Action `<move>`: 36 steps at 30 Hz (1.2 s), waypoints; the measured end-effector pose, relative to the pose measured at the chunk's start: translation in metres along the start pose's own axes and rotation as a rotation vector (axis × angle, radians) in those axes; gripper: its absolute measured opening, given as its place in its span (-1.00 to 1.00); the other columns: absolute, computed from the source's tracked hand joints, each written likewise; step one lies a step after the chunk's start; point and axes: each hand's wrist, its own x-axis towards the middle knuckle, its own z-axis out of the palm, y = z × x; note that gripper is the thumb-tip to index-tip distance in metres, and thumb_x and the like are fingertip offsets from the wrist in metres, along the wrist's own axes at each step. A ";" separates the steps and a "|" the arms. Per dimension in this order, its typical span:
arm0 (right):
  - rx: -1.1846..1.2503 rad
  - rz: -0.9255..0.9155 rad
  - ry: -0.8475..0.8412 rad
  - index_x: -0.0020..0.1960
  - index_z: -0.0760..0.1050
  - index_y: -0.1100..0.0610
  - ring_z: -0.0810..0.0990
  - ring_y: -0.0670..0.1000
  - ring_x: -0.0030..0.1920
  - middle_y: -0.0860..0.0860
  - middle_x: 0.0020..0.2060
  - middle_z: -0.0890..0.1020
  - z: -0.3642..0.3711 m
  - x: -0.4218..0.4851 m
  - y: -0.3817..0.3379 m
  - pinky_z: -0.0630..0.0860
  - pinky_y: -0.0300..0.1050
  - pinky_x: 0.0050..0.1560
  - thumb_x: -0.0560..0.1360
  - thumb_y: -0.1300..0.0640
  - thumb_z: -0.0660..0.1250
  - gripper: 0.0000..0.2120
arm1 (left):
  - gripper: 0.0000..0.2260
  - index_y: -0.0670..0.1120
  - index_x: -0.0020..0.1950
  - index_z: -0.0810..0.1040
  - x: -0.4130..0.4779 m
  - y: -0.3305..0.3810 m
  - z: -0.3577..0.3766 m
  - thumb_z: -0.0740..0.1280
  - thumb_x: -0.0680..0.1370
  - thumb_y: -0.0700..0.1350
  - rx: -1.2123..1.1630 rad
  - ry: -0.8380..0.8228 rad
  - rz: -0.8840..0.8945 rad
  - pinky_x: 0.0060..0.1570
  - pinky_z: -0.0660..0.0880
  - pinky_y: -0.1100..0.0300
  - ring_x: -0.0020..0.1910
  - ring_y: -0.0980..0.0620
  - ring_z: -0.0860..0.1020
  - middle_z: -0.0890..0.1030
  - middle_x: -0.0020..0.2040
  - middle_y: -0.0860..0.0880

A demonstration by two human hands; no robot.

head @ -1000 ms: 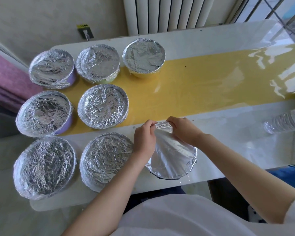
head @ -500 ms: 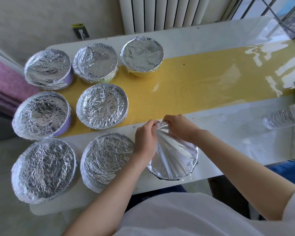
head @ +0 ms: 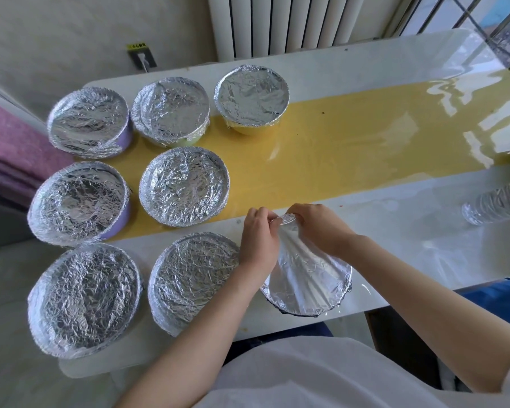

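My table (head: 365,69) is white with a yellow strip down the middle. Its left side is packed with seven foil-topped bowls (head: 184,185) in rough rows, and the nearest one (head: 193,275) sits just left of my left wrist. Bowl number eight (head: 292,310), the dark-rimmed one, is at the near edge right in front of me, with a foil sheet (head: 306,275) draped over it. My left hand (head: 259,240) and right hand (head: 318,228) are close together at its far side, both pinching the bunched-up foil edge. A water bottle (head: 495,204) lies on its side way off to the right.
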 end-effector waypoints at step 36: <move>0.168 0.015 -0.013 0.20 0.52 0.20 0.56 0.17 0.00 0.17 0.00 0.65 -0.013 -0.001 0.008 0.36 -0.11 -0.04 0.62 0.21 0.09 -0.72 | -0.81 -0.23 0.14 0.49 0.000 -0.001 0.000 0.13 0.62 -0.25 0.033 -0.025 0.013 -0.12 0.28 0.40 -0.07 0.04 0.45 0.48 0.07 -0.09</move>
